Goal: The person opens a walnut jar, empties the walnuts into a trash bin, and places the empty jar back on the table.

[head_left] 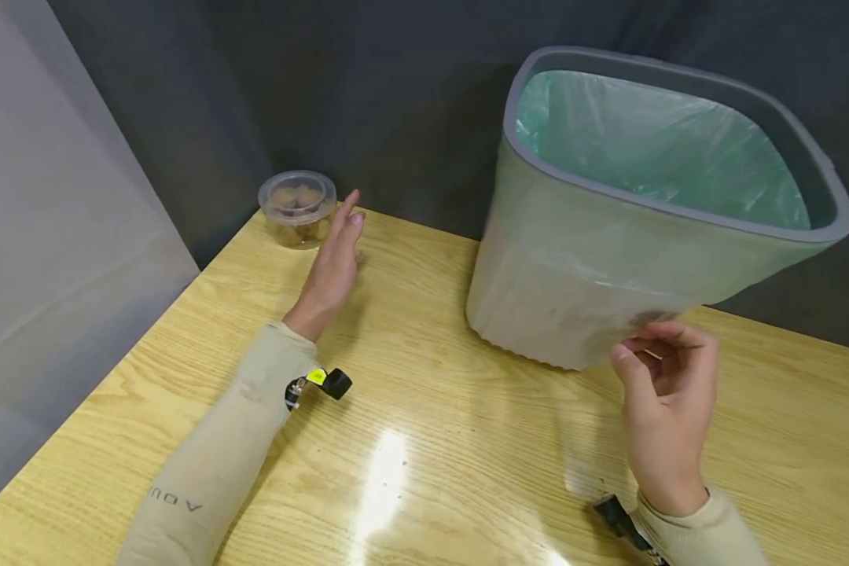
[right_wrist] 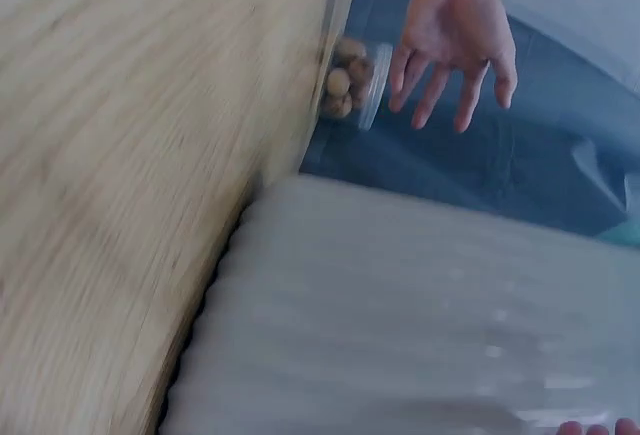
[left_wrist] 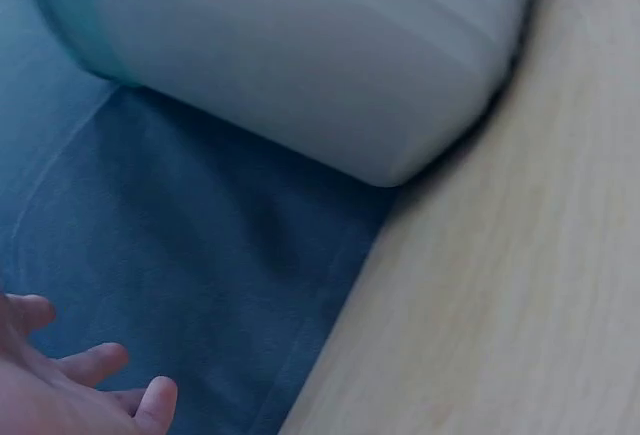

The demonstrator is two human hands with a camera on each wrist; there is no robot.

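**Bin tipped by its lower wall, other hand reaching for the jar**

Grasping the bin point(head_left: 608, 259) low on its near wall, the right hand point(head_left: 668, 409) curls its fingers against the plastic just above the base, which seems to be why the bin leans. It stands toward the far right part of the counter point(head_left: 424, 440), its long axis tilted off upright, the green-lined mouth pointing up and toward the near right. Only the bottom edge appears to meet the wood. The left hand point(head_left: 332, 263) is released, fingers straight, holding nothing, just beside the lidded jar point(head_left: 297, 208) of brown balls at the far left corner.
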